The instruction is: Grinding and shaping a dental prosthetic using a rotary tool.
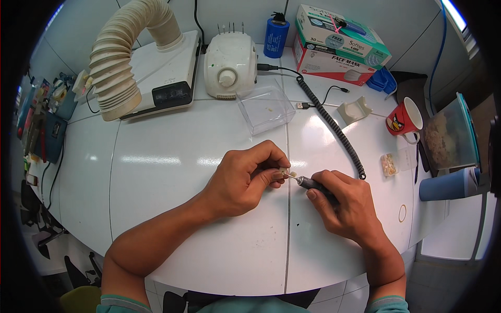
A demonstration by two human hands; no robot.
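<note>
Head view — two hands, one handpiece

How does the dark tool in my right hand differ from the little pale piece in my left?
The tool is long and dark with a thin metal tip; the piece is tiny and cream-coloured. Your right hand wraps the tool, while your left hand pinches the piece. Both are held over the white table.
</note>
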